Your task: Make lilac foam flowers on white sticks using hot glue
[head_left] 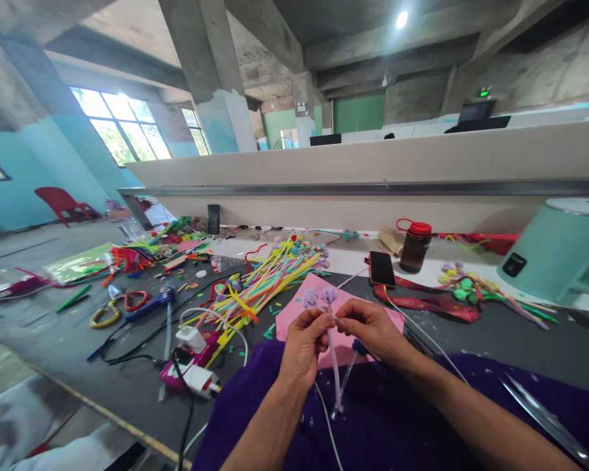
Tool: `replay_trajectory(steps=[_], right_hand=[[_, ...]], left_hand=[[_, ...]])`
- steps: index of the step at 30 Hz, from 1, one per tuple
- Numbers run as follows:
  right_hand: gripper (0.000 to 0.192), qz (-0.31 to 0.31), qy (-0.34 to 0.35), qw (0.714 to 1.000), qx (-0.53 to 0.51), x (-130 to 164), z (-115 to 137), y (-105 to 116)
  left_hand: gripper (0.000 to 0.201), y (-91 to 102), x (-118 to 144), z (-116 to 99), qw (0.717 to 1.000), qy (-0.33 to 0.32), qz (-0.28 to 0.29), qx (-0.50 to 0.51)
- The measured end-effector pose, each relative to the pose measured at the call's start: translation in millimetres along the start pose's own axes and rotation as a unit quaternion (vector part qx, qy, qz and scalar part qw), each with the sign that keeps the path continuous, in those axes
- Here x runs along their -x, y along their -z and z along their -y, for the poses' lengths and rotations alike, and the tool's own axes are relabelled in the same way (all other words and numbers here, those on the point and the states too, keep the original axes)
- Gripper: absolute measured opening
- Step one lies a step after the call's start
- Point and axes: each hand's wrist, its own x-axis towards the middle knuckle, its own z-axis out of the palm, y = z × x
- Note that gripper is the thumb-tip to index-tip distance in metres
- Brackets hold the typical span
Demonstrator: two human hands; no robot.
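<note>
Between the fingertips of my left hand [302, 343] is a lilac pipe-cleaner flower, gripped just under its curled heads [330, 296]. Its pale stem [334, 373] hangs down over my lap. My right hand [370, 327] is pinched closed against the same spot from the right, its fingertips meeting those of the left; the exact bit they hold is partly hidden. Under both hands lies a sheet of pink paper [294, 304]. A clear thin stick [347, 379] slants beside the stem.
A pile of pipe-cleaner flowers [269, 281], a blue glue gun [150, 306] and a power strip [189, 373] lie left. Rightward are a phone [381, 269], a bottle [415, 247], a teal kettle [557, 252] and a flower bunch [471, 288]. Metal scissors [544, 412] rest at my right.
</note>
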Motion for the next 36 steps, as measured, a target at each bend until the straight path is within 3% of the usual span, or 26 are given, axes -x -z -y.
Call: replay_trajectory(steps=[23,27,30,33,36], right_hand=[[0.016,-0.034,-0.003,0.999,0.03,2.3,0.5,-10.4],[0.01,-0.092,0.03,0.991,0.095,7.0,9.3,-11.8],[0.006,-0.1,0.083,0.984,0.125,11.8,20.2,-10.9],[0.009,-0.078,0.109,0.986,0.099,16.4,32.2,-8.7],[0.013,-0.064,0.084,0.994,0.024,17.7,38.2,-6.5]], left_hand=[[0.016,0.9,-0.9,-0.7,1.0,-0.016,0.003,0.0],[0.017,-2.0,1.6,-6.4,0.999,-0.02,-0.004,0.028],[0.02,-9.7,8.2,-17.9,0.997,-0.01,0.011,0.073],[0.02,-18.8,15.3,-27.8,0.996,-0.004,0.032,0.088],[0.022,-22.6,16.9,-27.9,0.993,0.025,0.061,0.098]])
